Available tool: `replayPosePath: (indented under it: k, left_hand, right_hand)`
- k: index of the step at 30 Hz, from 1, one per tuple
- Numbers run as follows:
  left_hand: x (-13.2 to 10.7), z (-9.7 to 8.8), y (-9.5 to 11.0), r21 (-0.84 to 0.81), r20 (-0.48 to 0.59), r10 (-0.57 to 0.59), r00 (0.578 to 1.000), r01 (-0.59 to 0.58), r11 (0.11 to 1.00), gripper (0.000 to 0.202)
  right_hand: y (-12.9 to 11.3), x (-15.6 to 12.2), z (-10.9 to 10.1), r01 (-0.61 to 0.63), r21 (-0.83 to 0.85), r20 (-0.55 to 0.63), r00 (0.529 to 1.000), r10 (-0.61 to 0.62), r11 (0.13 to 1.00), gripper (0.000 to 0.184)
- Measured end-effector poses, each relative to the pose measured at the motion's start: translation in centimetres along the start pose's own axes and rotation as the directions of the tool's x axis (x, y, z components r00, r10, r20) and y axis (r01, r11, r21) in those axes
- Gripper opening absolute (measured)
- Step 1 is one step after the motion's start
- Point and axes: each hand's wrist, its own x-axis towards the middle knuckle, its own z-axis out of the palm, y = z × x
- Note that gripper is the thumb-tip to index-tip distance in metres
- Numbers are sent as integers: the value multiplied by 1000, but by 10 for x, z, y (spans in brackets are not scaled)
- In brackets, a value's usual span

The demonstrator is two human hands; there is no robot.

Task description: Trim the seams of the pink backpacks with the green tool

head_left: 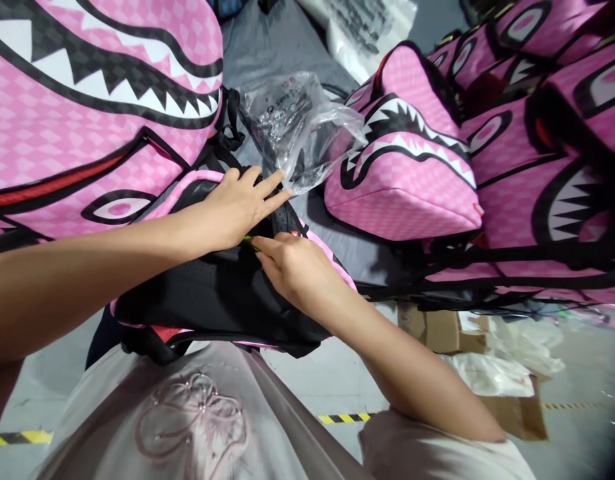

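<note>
A black backpack with pink piping lies before me, its black padded side facing up. My left hand rests flat across its upper part, fingers stretched and spread. Just to the right and nearer to me, my right hand is closed in a pinch at the backpack's surface. Between its fingertips shows a small green object, mostly hidden, so its kind is unclear. A crumpled clear plastic bag lies right beyond the left fingertips.
A large pink shark-mouth backpack fills the upper left. Another pink shark backpack lies to the right, with several more piled beyond it. A grey cloth covers the table. Cardboard boxes and white plastic bags sit on the floor.
</note>
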Motion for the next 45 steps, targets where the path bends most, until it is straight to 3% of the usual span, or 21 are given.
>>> replayPosePath:
  k: [4, 8, 11, 15, 18, 23, 27, 32, 35, 37, 39, 41, 43, 45]
  left_hand:
    - [0, -2, 1, -11, -6, -5, 1000, 5, 1000, 89]
    - [0, -2, 1, -6, 12, -21, 1000, 21, 1000, 91]
    - [0, -1, 0, 11, 0, -12, 1000, 12, 1000, 92]
    - [0, 3, -1, 40, -42, 1, 999, 1, 999, 87]
    - [0, 4, -1, 61, -62, 11, 998, -7, 998, 88]
    - [-1, 3, 0, 73, -71, 15, 997, -9, 997, 82]
    - [-2, 2, 0, 67, -65, 8, 998, -4, 998, 82]
    - [-2, -3, 2, 59, -29, 0, 1000, 2, 998, 82]
    - [-3, -6, 3, 60, -3, -10, 1000, 10, 998, 86]
    - [-4, -6, 3, 54, -13, -6, 1000, 7, 999, 86]
    - [-4, -5, 2, 50, -31, -4, 1000, 6, 999, 86]
    - [-4, -5, 1, 55, -28, -3, 1000, 5, 998, 86]
    - [-4, -5, 0, 63, -13, -3, 1000, 4, 998, 86]
    - [-3, -4, 0, 66, -3, -3, 1000, 3, 998, 86]
  right_hand:
    - [-2, 1, -1, -80, -55, 10, 997, 81, 995, 32]
    - [-4, 2, -2, -41, -26, 7, 999, 41, 999, 35]
    - [-5, 3, -3, -115, -78, 15, 993, 116, 990, 34]
    - [-5, 2, -5, -71, -48, 25, 997, 73, 996, 35]
    - [-6, 2, -7, -129, -90, 36, 990, 133, 988, 34]
    - [-4, 3, -1, -73, -23, -2, 997, 73, 997, 34]
    - [-2, 2, 6, -70, 15, -74, 995, 71, 997, 35]
    - [-4, 2, 5, -115, -21, -30, 993, 115, 993, 37]
    - [5, 3, 4, -67, 72, -65, 995, 71, 995, 33]
    - [22, 2, 1, -36, 239, -133, 989, 70, 970, 30]
    - [47, -2, -2, 25, 525, -246, 961, 124, 851, 27]
    - [75, -5, -3, 165, 793, -376, 890, 258, 587, 33]
    - [102, -4, 1, 339, 899, -433, 788, 438, 278, 40]
    - [123, 3, 11, 467, 884, -401, 731, 551, 24, 41]
